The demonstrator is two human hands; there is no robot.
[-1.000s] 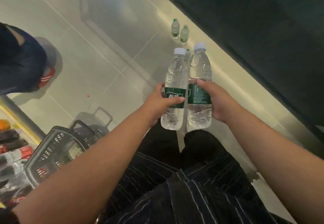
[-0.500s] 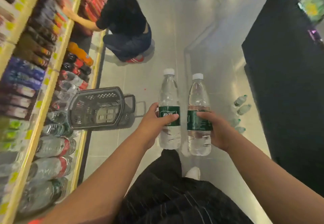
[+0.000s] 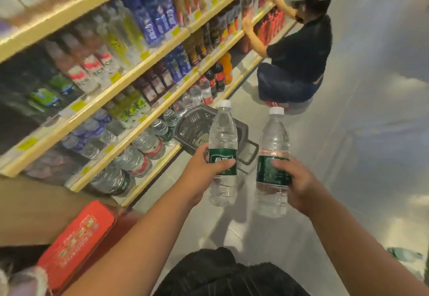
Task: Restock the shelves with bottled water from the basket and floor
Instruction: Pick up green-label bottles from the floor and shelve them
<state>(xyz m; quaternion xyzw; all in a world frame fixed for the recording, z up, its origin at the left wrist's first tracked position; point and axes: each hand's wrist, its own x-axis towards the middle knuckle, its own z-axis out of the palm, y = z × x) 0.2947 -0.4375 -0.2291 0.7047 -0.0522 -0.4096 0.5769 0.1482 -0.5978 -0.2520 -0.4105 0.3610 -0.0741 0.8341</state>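
Close to camera: left hand (image 3: 204, 168) is clamped round the green label of the left bottle (image 3: 222, 133), right hand (image 3: 299, 184) round the label of the right bottle (image 3: 274, 138). 2 bottles, both upright, caps on, held side by side and not touching. Mid-body grip probably keeps them steady and ready to stand straight on a shelf. Low left, a red carton (image 3: 76, 240) lies near the shelf end. Just beyond the bottles, the dark basket (image 3: 197, 124) sits on the floor (image 3: 348, 156), tipped against the bottom shelf (image 3: 148, 168); can't tell what's inside. That shelf already holds rows of clear bottled water (image 3: 144, 145), so my guess is the drop point is there. Carry step, nothing placed yet. Further down the aisle, another person (image 3: 299, 59) crouches with both hands at the drinks, apart from the basket.
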